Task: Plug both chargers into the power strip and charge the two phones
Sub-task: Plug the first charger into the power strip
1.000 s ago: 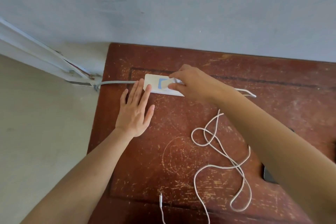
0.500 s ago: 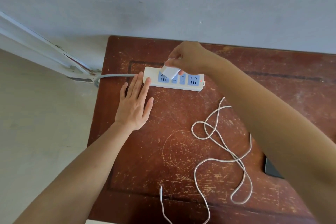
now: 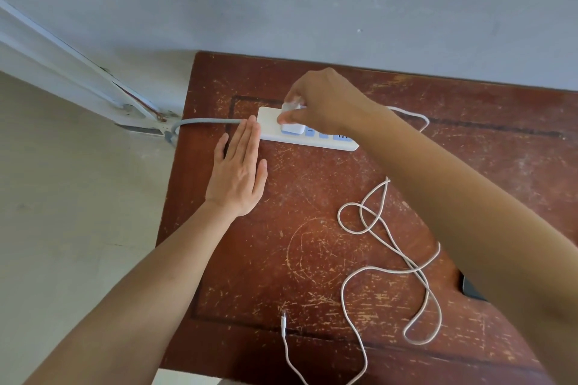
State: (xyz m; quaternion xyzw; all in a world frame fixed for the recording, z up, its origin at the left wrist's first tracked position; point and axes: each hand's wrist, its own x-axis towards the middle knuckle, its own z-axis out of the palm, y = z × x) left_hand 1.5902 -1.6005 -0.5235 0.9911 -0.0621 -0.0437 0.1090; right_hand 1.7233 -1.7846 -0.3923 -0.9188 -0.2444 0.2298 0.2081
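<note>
Your right hand (image 3: 322, 100) pinches the white charger (image 3: 292, 125) against the left sockets of the power strip (image 3: 269, 125), which lies on the scratched wooden table (image 3: 312, 259). Your left hand (image 3: 239, 173) lies flat, fingers together, fingertips touching the strip's left end. The white cable (image 3: 391, 247) loops across the table; a dark phone (image 3: 470, 289) peeks beneath your right forearm.

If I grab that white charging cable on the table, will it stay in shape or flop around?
The cable is probably floppy: it lies in loose, crossing loops on the table. It looks thin, so likely light. Its free connector would probably dangle and trail when lifted.
</note>
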